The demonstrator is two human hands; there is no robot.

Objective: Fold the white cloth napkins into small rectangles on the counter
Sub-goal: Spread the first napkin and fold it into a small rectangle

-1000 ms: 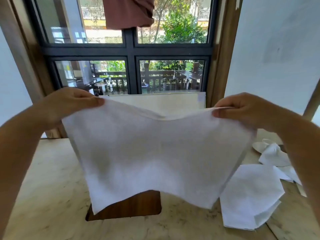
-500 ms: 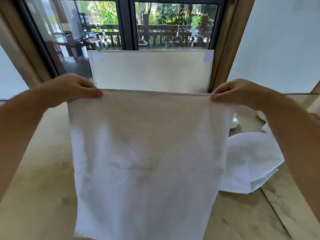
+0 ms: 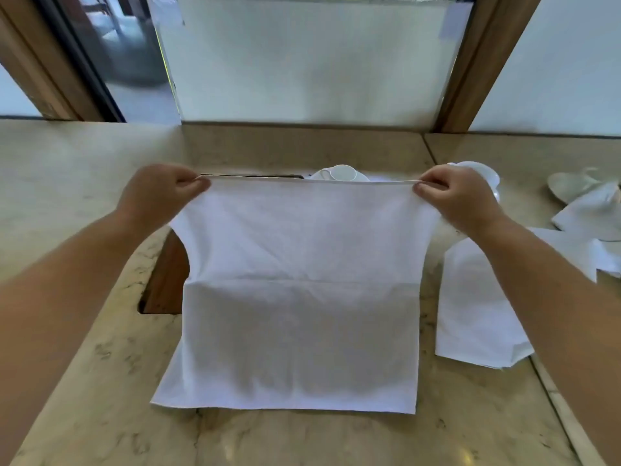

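Note:
A white cloth napkin lies with its near half flat on the marble counter; its far half rises to a taut upper edge. My left hand pinches the upper left corner. My right hand pinches the upper right corner. A faint horizontal crease crosses the napkin's middle. To the right lies a folded white napkin, partly under my right forearm.
A brown wooden inset in the counter shows left of the napkin. White cups on saucers stand behind the held edge. More white napkins and a dish lie at the far right. A window and white panel back the counter.
The napkin came down from hanging in the air; its lower half now lies flat on the counter. Both hands moved down with the upper edge, and the view tilted down.

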